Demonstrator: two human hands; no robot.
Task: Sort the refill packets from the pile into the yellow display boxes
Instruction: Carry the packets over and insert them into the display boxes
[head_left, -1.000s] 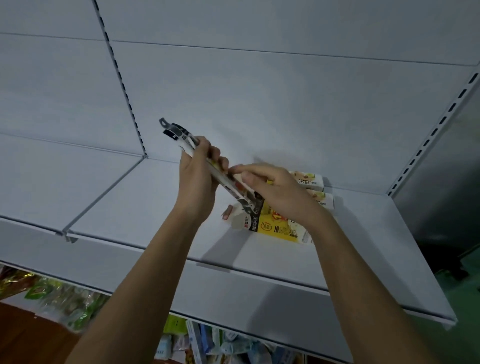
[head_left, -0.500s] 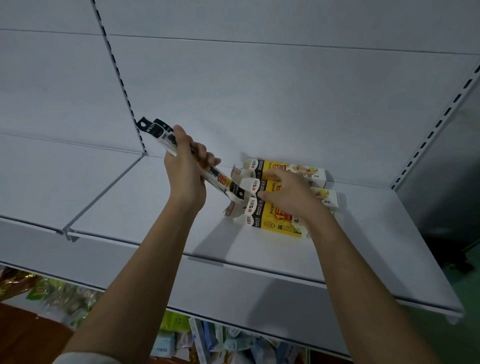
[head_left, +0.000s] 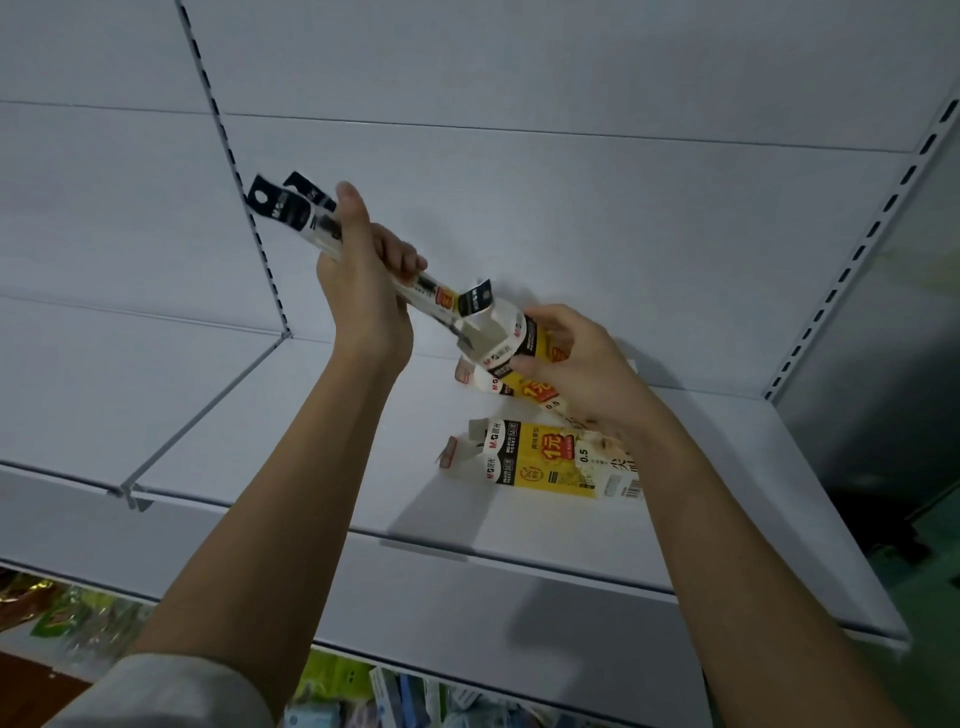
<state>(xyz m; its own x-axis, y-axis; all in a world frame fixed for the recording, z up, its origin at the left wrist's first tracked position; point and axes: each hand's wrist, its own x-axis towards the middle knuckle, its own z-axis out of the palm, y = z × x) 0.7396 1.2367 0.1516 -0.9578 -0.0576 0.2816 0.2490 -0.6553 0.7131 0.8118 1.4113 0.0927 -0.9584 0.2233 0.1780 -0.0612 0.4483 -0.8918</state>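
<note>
My left hand (head_left: 363, 280) grips a bundle of long clear refill packets (head_left: 296, 215) with black header cards; the bundle slants down to the right. Its lower end is at the open white mouth of a yellow display box (head_left: 511, 338) that my right hand (head_left: 576, 364) holds tilted above the shelf. A second yellow box (head_left: 524, 387) lies under that hand, partly hidden. A third yellow box (head_left: 545, 460) lies flat nearer the shelf's front, its flaps open to the left.
The boxes rest on a white metal shelf (head_left: 291, 457) with a white back panel and slotted uprights (head_left: 234, 156). A grey side panel (head_left: 883, 338) stands at the right. Coloured packaged goods (head_left: 78, 618) sit on the lower shelf below.
My right hand has picked one yellow box up off the shelf and tilted it toward the packets. My left hand has brought the bundle's lower end to that box's mouth.
</note>
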